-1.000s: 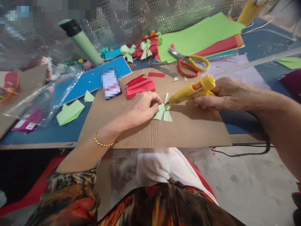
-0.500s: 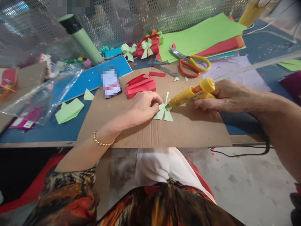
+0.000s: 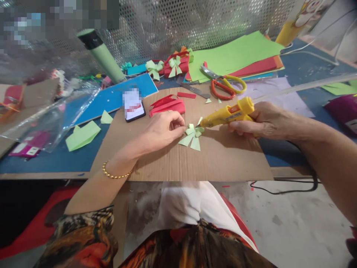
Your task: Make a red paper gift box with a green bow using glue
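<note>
Since the earlier frame: left hand (image 3: 160,131) has backed off a touch towards 9 o'clock of the pale green bow (image 3: 192,134), so more of its loops show. Right hand is roughly in place.

Bow lies at mid cardboard sheet (image 3: 223,158) on the blue surface (image 3: 80,163), tails fanned to 6 o'clock.

Right hand (image 3: 269,120) is wrapped round the yellow glue gun (image 3: 227,113), coming in from 2 o'clock, nozzle at the bow's centre. Left thumb and index are curled nearly together at the left loop; can't tell if they have any paper.

How I'd do it: small dot, dead centre, tip low and not dragging the loops. Steady the bow by a tail, fingertips clear of the nozzle; assume it's hot. Keep the black cable (image 3: 281,191), 4 o'clock, slack. Folded red paper (image 3: 167,107) sits at 11, scissors (image 3: 223,82) at 1; neither is in the way.
</note>
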A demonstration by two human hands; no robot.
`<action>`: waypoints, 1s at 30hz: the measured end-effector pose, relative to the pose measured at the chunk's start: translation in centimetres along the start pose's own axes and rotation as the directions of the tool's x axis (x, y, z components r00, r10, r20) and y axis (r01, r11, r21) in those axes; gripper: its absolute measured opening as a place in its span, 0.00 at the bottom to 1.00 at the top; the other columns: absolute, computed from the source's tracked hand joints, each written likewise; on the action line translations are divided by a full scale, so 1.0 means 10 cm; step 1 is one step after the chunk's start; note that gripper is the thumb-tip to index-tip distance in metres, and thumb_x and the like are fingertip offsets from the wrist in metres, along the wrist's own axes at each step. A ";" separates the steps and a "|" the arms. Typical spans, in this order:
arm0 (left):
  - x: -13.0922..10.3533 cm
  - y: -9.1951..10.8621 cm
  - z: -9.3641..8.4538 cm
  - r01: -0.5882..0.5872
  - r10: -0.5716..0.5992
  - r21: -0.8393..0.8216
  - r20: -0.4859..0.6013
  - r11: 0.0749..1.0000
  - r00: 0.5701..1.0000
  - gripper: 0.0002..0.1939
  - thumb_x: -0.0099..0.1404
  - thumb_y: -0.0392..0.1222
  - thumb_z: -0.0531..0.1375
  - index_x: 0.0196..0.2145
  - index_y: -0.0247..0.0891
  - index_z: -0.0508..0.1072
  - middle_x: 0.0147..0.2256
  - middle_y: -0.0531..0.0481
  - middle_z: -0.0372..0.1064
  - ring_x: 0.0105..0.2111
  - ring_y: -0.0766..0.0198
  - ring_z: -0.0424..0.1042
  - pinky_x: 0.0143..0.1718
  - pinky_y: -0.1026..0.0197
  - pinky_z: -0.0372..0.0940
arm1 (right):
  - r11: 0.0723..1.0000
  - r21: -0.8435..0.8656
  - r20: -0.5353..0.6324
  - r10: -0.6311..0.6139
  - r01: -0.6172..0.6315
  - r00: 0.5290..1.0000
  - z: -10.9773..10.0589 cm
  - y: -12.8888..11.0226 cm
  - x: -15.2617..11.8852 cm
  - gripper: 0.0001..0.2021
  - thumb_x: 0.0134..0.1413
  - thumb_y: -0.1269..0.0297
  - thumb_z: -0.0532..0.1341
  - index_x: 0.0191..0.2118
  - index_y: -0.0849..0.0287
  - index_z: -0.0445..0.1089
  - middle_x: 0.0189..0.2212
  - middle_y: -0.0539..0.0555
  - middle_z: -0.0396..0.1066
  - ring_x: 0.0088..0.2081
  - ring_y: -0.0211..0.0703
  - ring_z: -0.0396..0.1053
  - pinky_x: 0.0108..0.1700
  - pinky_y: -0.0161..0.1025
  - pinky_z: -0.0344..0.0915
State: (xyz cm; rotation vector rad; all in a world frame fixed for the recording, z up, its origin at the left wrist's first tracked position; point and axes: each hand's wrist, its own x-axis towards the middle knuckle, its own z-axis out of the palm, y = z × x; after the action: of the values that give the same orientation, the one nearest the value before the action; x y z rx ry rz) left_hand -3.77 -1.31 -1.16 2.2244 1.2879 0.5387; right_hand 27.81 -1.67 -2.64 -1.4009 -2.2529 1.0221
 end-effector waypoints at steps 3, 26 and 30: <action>0.01 0.00 0.01 -0.002 0.003 -0.023 0.052 1.000 0.999 0.02 0.65 0.37 0.68 0.36 0.39 0.78 0.32 0.51 0.77 0.30 0.65 0.72 0.34 0.60 0.65 | 1.000 -0.002 -0.022 0.006 -0.006 1.000 0.01 -0.03 0.00 0.41 0.53 0.16 0.58 0.22 0.55 0.68 0.16 0.52 0.66 0.18 0.35 0.62 0.19 0.37 0.57; 0.02 -0.01 0.13 0.034 -0.035 0.005 0.084 0.999 0.996 0.04 0.65 0.37 0.70 0.31 0.40 0.80 0.28 0.53 0.76 0.28 0.65 0.71 0.30 0.60 0.60 | 0.990 -0.056 0.007 -0.129 0.130 0.992 0.02 -0.05 0.01 0.37 0.59 0.21 0.59 0.23 0.54 0.64 0.18 0.46 0.55 0.20 0.32 0.51 0.19 0.36 0.48; 0.02 0.01 0.12 0.028 -0.028 -0.003 0.089 1.000 0.996 0.05 0.65 0.36 0.70 0.31 0.40 0.79 0.28 0.53 0.76 0.27 0.65 0.71 0.30 0.60 0.61 | 0.983 -0.101 -0.020 -0.157 0.154 0.987 0.00 -0.05 0.01 0.36 0.61 0.23 0.59 0.23 0.55 0.65 0.18 0.47 0.58 0.20 0.32 0.53 0.20 0.37 0.49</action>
State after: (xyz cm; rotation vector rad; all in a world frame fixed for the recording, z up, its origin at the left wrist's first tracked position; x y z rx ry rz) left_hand -2.91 -1.45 -2.04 2.1976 1.2694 0.4272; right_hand 27.43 -1.67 -2.30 -1.2446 -2.3784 0.8468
